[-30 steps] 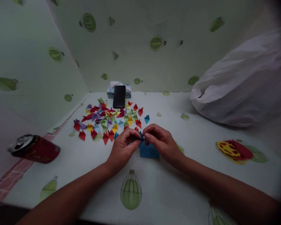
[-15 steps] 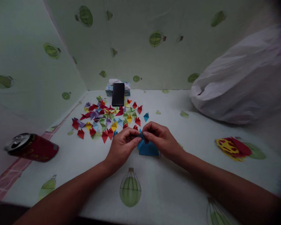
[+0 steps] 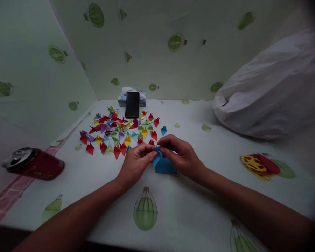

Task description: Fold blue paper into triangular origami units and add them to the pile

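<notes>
- blue paper is in work here: a small folded blue paper piece [image 3: 155,162] sits up between the two hands, in front of the left edge of a flat blue paper stack [image 3: 167,167].
- the left hand [image 3: 136,161] has its thumb and fingers pinched on the piece.
- the right hand [image 3: 180,153] has its thumb and pointer finger close to the top of the piece. i cannot tell if those fingers pinch it or only touch it.
- the step looks like shaping the small tips at the top, late in the folding, i think.
- the next move seems to call for a tight hold on the left and a soft, neat press on the right, so the thin paper does not bend or rip.
- the piece is bright blue, with a sharp point at the bottom and little peaks at the top. the fingers hide part of it.
- it looks a lot like the finished blue one [image 3: 163,130] on the surface [image 3: 194,206], just beside the pile of colourful folded papers [image 3: 117,152].
</notes>
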Demonstrator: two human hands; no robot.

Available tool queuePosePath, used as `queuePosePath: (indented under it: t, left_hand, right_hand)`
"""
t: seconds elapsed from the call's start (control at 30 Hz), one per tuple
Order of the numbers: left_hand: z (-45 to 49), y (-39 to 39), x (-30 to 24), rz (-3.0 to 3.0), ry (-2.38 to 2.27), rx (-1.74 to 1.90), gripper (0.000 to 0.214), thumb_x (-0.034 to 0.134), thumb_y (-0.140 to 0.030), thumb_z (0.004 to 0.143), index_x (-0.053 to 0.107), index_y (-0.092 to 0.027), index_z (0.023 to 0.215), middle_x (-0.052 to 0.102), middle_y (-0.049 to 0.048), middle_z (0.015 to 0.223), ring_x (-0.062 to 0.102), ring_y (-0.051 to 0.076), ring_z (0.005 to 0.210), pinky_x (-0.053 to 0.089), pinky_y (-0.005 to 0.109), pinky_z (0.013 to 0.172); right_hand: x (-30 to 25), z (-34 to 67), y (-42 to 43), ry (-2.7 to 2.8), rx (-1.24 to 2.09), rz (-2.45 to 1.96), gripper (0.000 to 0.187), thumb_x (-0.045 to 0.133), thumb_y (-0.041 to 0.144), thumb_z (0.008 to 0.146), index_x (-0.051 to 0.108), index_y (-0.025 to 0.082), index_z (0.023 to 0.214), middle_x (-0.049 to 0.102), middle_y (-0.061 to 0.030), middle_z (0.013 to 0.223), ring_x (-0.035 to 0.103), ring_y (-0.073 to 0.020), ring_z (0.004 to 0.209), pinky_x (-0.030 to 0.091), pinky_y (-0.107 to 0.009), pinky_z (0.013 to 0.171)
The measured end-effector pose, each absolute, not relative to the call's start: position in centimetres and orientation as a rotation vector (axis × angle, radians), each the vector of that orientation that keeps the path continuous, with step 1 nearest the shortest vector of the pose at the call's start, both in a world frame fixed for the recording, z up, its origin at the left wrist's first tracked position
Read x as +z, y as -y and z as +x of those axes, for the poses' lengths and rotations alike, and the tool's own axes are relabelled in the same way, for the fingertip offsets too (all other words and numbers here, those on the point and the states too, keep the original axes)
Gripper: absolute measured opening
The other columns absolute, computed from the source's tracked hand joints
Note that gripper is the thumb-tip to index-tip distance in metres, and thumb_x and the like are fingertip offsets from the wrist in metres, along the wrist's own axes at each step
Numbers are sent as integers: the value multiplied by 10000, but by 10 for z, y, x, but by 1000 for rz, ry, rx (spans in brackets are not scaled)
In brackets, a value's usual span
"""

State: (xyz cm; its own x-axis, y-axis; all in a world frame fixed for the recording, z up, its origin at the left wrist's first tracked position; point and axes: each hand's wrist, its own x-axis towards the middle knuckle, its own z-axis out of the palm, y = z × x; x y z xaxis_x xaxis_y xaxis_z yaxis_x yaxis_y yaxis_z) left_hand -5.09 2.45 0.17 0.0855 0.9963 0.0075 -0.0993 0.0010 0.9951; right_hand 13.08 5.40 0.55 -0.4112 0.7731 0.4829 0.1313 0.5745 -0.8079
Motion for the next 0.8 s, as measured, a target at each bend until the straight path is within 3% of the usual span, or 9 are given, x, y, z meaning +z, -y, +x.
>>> queuePosePath:
  t: [0.8]
  left_hand:
    - [-50, -24, 3, 1167, -1106, 1167, 218, 809, -313, 738, 767, -150, 877, 725, 30, 843, 620, 131, 776, 488, 259, 740]
  right_hand:
    - [4, 131, -54, 2015, 469, -686, 119, 564, 76, 953, 588, 179, 899, 614, -38, 846, 559, -142, 783, 464, -276, 704]
